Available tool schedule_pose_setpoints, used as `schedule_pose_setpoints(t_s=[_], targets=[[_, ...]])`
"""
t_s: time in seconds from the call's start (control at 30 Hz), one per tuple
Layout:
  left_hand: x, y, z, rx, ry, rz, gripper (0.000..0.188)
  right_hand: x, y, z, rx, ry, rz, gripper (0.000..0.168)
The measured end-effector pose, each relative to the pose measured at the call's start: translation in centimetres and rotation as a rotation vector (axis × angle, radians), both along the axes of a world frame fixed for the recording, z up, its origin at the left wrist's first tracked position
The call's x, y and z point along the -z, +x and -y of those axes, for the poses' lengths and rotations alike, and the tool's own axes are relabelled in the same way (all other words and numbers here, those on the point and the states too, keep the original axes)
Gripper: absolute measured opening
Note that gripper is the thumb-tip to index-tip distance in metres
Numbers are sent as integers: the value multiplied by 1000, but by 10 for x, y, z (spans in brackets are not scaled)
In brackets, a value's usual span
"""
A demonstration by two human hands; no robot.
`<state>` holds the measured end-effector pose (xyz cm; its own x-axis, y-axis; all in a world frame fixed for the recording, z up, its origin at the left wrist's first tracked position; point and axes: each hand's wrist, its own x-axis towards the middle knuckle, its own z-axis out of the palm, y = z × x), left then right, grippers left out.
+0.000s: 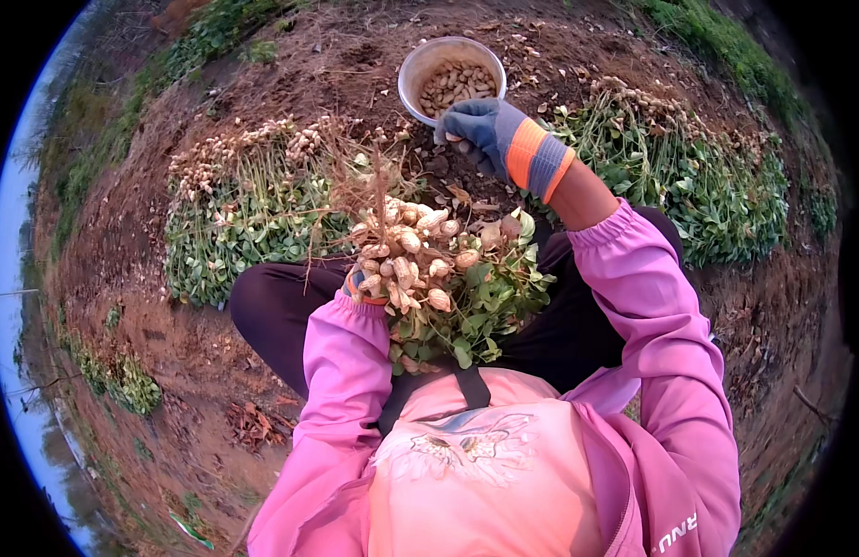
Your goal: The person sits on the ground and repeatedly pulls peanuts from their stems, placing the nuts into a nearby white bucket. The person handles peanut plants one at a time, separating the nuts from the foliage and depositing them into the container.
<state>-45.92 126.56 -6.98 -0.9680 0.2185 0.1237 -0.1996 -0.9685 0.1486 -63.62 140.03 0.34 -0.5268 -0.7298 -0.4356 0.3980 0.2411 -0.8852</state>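
A bunch of peanut plants (410, 244), with roots, many pale pods and green leaves, lies over my lap. Gloved and mostly hidden beneath the pods, my left hand (363, 287) grips the bunch at its left side. My right hand (479, 136), in a grey glove with an orange-striped cuff, is at the near rim of a white plastic bucket (404, 87). Its fingers are curled in around what looks like a peanut pod (454, 138), of which only a small part shows. Loose peanut pods (457, 83) cover the bucket's bottom.
Heaps of pulled peanut plants lie on the soil at the left (248, 209) and the right (708, 174), their pods towards the far side. Dry leaves (257, 425) and a small green plant clump (133, 390) lie at the lower left. My bent knees flank the bunch.
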Motion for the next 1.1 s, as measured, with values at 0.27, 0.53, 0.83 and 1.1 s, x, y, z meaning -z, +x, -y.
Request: schedule_pose_setpoints(t_s=[0.27, 0.53, 0.83, 1.1], targets=[[41, 6, 20, 32, -108, -28, 58, -11, 42, -7, -340, 82, 154, 34], [30, -7, 16, 186, 76, 47, 49, -12, 43, -11, -273, 160, 120, 52], [26, 5, 21, 315, 141, 159, 52, -14, 44, -6, -304, 94, 39, 43], [43, 1, 29, 395, -74, 41, 59, 0, 42, -1, -265, -1, 15, 31]])
